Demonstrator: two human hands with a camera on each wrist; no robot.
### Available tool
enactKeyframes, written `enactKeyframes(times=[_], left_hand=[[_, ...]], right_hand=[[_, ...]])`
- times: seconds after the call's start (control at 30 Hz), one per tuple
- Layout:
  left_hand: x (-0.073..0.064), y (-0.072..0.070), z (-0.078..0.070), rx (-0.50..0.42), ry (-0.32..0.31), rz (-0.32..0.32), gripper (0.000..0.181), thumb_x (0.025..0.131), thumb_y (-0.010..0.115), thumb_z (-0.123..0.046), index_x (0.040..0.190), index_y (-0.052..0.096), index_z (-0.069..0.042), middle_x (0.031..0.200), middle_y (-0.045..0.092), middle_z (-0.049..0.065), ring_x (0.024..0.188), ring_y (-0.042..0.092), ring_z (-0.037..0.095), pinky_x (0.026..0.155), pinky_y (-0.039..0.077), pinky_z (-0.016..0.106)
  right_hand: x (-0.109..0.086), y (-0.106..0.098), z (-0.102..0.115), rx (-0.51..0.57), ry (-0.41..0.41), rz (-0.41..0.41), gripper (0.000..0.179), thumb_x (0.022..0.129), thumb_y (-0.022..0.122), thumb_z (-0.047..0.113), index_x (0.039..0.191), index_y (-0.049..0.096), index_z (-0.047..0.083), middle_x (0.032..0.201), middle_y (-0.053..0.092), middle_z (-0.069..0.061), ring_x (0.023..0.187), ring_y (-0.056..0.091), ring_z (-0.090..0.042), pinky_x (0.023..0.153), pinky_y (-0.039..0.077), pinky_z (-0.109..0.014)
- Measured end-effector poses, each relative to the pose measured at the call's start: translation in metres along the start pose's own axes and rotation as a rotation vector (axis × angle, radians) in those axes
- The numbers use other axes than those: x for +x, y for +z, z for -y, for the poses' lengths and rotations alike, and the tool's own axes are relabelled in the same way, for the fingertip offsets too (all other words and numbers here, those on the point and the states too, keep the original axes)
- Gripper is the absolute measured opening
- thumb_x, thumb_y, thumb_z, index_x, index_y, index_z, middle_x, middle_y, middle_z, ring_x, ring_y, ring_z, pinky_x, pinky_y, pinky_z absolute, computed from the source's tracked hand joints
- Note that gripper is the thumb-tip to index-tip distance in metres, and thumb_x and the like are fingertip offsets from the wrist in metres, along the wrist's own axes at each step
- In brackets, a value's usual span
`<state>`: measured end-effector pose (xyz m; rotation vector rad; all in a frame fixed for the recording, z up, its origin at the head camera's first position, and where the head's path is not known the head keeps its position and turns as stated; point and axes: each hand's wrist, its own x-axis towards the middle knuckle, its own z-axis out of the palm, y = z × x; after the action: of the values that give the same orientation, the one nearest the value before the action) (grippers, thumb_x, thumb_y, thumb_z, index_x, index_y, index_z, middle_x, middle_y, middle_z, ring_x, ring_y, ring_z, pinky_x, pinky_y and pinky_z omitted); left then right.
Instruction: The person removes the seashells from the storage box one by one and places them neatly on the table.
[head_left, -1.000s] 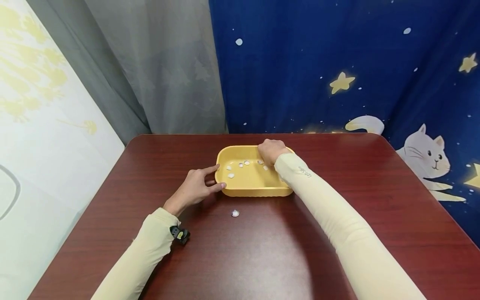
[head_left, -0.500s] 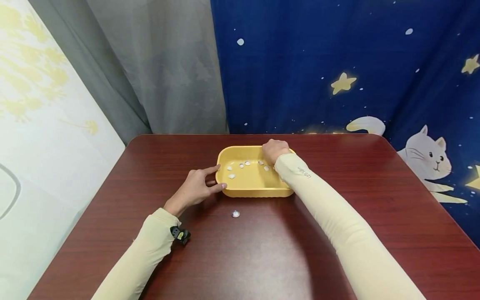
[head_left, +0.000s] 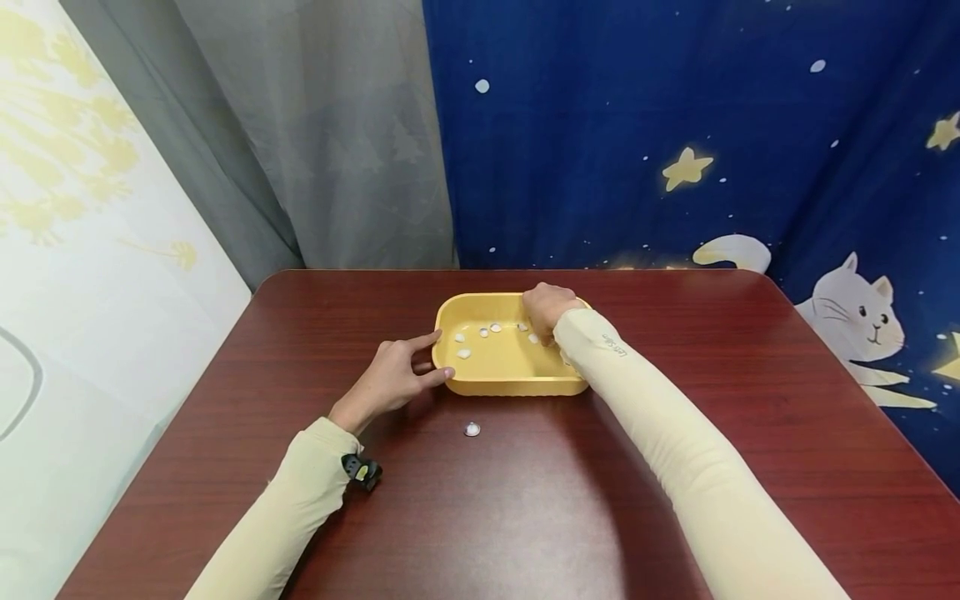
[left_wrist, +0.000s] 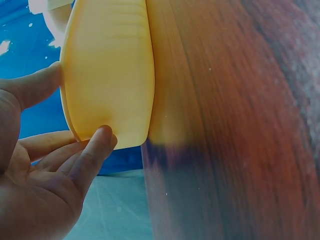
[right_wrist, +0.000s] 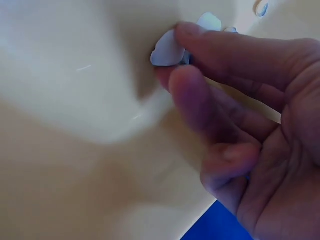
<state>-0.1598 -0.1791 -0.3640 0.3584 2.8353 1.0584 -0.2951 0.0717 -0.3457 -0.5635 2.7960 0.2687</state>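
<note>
My right hand (head_left: 549,308) reaches inside a yellow plastic tub (head_left: 510,386) near its far right end. A small white seashell (right_wrist: 168,50) is pinched between its thumb and fingers in the right wrist view. My left hand (head_left: 390,375) rests against the tub's left end, fingers fairly straight and spread; its fingertips touch the rim and outer wall (left_wrist: 107,75) in the left wrist view. Several more small shells lie on the tub's floor, among them a white shell (head_left: 464,354) at the left. One loose shell (head_left: 472,429) sits on the table in front of the tub.
The tub stands on a dark red wooden table (head_left: 300,317) towards its far edge. A grey curtain (head_left: 337,150) and a blue star-patterned curtain (head_left: 570,167) hang behind it. A white patterned surface (head_left: 82,333) borders the table at the left.
My right hand has shifted slightly right and lower inside the tub. My left hand, the tub and the loose shell stay in place, apart from a slight shift of the head view.
</note>
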Motion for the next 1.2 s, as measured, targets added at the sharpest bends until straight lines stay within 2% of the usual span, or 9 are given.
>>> enactKeyframes(times=[0.17,0.43,0.5,0.63,0.73,0.83,1.03,1.13,1.2], left_hand=[[0.0,0.0,0.0,0.005,-0.003,-0.003,0.075,0.09,0.076,-0.037,0.152,0.045,-0.009,0.152,0.052,0.014,0.104,0.065,0.017,0.071,0.051,0.02],[-0.001,0.005,0.002,0.004,-0.02,0.005,0.075,0.09,0.075,-0.038,0.152,0.044,-0.01,0.152,0.052,0.013,0.112,0.066,0.017,0.086,0.057,0.027],[-0.002,0.006,0.002,0.01,-0.023,0.007,0.075,0.09,0.075,-0.039,0.152,0.044,-0.01,0.152,0.052,0.013,0.11,0.064,0.018,0.083,0.055,0.027],[-0.002,0.006,0.001,0.01,-0.021,0.006,0.075,0.09,0.075,-0.039,0.152,0.045,-0.01,0.152,0.052,0.013,0.112,0.064,0.018,0.087,0.057,0.03],[-0.002,0.005,-0.001,0.0,-0.017,0.007,0.075,0.09,0.075,-0.038,0.152,0.044,-0.01,0.153,0.051,0.013,0.115,0.065,0.017,0.092,0.058,0.033],[-0.002,0.004,-0.002,-0.001,-0.017,0.007,0.075,0.09,0.075,-0.038,0.153,0.044,-0.01,0.153,0.05,0.013,0.113,0.066,0.017,0.091,0.058,0.034],[-0.002,0.002,-0.002,0.015,-0.014,0.006,0.074,0.091,0.074,-0.038,0.152,0.044,-0.009,0.153,0.05,0.014,0.113,0.065,0.018,0.091,0.058,0.033],[-0.002,0.001,-0.002,0.027,-0.01,-0.002,0.074,0.091,0.074,-0.037,0.152,0.045,-0.009,0.153,0.051,0.013,0.114,0.063,0.019,0.091,0.058,0.033],[-0.002,0.001,-0.002,0.034,-0.01,-0.004,0.074,0.091,0.074,-0.037,0.152,0.045,-0.009,0.152,0.051,0.014,0.112,0.062,0.019,0.087,0.057,0.031]], right_hand=[[0.0,0.0,-0.002,0.041,-0.017,0.022,0.026,0.059,0.075,-0.006,0.073,0.064,0.013,0.088,0.062,-0.008,0.076,0.052,-0.021,0.055,0.044,-0.033],[0.0,0.003,-0.001,0.117,-0.007,0.095,0.026,0.065,0.074,-0.009,0.076,0.062,0.01,0.089,0.06,-0.009,0.073,0.051,-0.021,0.051,0.042,-0.028],[-0.002,0.003,-0.002,0.129,-0.005,0.11,0.027,0.066,0.075,-0.009,0.079,0.063,0.01,0.088,0.059,-0.009,0.072,0.052,-0.021,0.05,0.041,-0.027],[-0.004,-0.002,-0.004,0.171,-0.021,0.116,0.024,0.068,0.073,-0.009,0.08,0.062,0.009,0.079,0.057,-0.007,0.064,0.051,-0.019,0.048,0.04,-0.026],[-0.007,-0.007,-0.007,0.213,-0.049,0.122,0.02,0.07,0.07,-0.008,0.078,0.062,0.009,0.069,0.054,-0.003,0.056,0.048,-0.016,0.047,0.037,-0.025],[-0.011,-0.012,-0.01,0.231,-0.085,0.134,0.015,0.074,0.067,-0.005,0.077,0.064,0.008,0.061,0.053,0.0,0.051,0.046,-0.013,0.047,0.035,-0.024],[-0.021,-0.022,-0.01,0.169,-0.175,0.148,0.017,0.081,0.061,-0.002,0.073,0.067,0.011,0.055,0.05,0.003,0.05,0.043,-0.01,0.049,0.032,-0.024],[-0.028,-0.028,-0.007,0.168,-0.218,0.149,0.017,0.082,0.061,-0.002,0.075,0.073,0.008,0.055,0.052,0.003,0.05,0.047,-0.01,0.049,0.033,-0.023],[-0.034,-0.032,-0.005,0.187,-0.247,0.138,0.017,0.083,0.062,-0.001,0.078,0.076,0.007,0.057,0.058,0.001,0.051,0.055,-0.012,0.05,0.038,-0.021]])
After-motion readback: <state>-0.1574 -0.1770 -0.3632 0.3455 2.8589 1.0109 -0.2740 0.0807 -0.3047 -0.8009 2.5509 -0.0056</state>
